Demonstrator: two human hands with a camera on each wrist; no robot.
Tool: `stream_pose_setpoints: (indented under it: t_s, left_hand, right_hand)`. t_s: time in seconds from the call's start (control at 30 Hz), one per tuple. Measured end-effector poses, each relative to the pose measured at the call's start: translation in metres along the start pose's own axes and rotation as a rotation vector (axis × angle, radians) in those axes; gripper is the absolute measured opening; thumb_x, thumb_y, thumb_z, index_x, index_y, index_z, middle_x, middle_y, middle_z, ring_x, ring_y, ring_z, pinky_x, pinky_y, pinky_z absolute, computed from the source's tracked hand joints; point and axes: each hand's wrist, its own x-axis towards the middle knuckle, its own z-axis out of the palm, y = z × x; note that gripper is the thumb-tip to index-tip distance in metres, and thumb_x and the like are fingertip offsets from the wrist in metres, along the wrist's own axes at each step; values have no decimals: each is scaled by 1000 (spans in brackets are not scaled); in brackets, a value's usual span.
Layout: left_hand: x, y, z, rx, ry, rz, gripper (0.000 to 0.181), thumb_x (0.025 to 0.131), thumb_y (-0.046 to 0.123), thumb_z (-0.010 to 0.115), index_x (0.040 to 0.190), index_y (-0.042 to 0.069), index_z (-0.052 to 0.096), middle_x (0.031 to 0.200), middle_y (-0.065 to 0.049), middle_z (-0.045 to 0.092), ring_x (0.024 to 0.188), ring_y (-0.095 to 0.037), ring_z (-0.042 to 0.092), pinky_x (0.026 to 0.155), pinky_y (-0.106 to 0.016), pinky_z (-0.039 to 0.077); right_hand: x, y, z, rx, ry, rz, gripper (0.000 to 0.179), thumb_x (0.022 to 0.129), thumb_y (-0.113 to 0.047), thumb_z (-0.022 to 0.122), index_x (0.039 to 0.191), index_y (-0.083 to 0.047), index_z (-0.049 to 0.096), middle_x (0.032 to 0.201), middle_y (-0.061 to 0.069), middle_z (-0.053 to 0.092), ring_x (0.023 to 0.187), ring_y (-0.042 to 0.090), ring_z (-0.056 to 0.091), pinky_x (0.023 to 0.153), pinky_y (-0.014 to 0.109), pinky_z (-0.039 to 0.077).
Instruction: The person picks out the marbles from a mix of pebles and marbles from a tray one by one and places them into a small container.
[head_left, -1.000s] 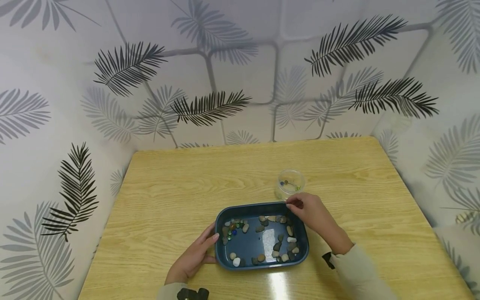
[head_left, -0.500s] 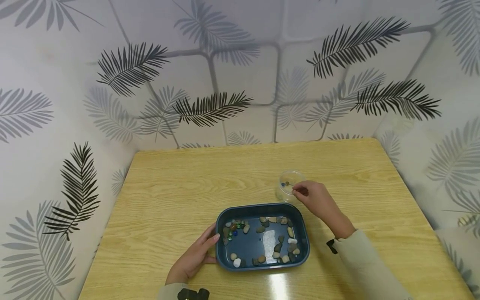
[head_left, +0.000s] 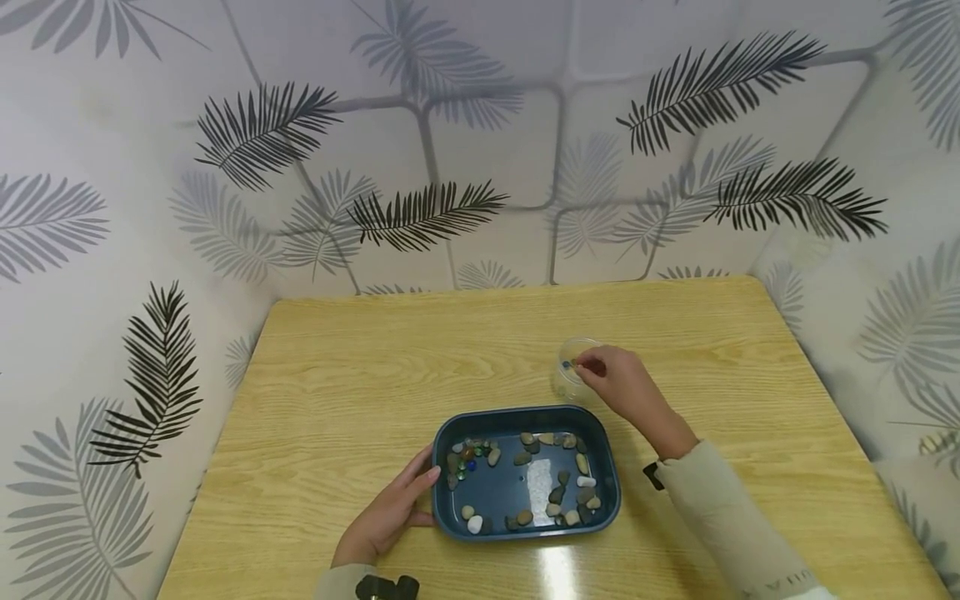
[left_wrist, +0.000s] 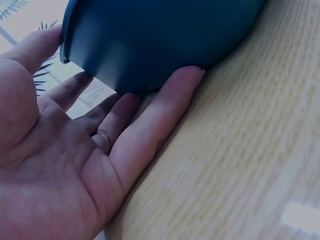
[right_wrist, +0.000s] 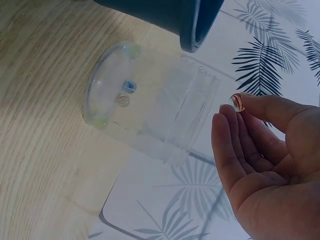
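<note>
Two containers are carried by the desk (head_left: 375,358): a blue tray (head_left: 498,493) and, just behind it, a clear jar (head_left: 564,388). Stones (head_left: 582,464) are strewn along the tray's edges, with coloured marbles (head_left: 472,465) bunched among them at its left end; more marbles are seen at the jar's bottom. One streaked marble (right_wrist: 237,102) is pinched between thumb and finger of the right hand (head_left: 622,383), just above the jar's mouth. The tray's left side is touched by the left hand (head_left: 386,512), fingers nearly straight, thumb at the rim.

Pale leaf-patterned wall (head_left: 517,150), wood-grain table (head_left: 397,358)
</note>
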Motion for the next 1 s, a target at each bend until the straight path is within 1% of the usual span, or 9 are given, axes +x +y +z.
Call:
stream_pose_setpoints:
  t_s: [0.2,0.43,0.7,1.0]
  left_hand:
    - [0,0,-1,1,7,1,52,93,34,43,141,27,22,145,-10,13,106,-35,50,74,-49,49]
    - [-1,2,0,-18,-1,-18,52,93,33,43,141,28,21,145,-9,12,107,-35,49,75,-49,48]
    - [-7,15,6,-14,-16,-21,53,94,30,42,142,24,19,145,-10,11,107,-37,49,77,-50,47]
    - [-10,18,9,-30,-8,-18,54,93,31,44,141,25,21,146,-11,10,106,-36,49,76,-49,48]
  right_hand:
    - [8,3,5,-7,-24,11,17,84,-18,62,94,-5,66,86,4,63,75,15,58,67,32,51]
    - [12,5,12,-3,-66,22,18,85,-21,60,94,-7,66,85,2,63,76,15,58,67,32,51]
    - [15,7,14,-1,-63,11,18,85,-22,60,95,-8,66,86,2,63,77,15,58,69,33,51]
    - [16,8,17,15,-72,14,17,85,-19,60,96,-7,66,87,2,63,77,15,58,69,33,51]
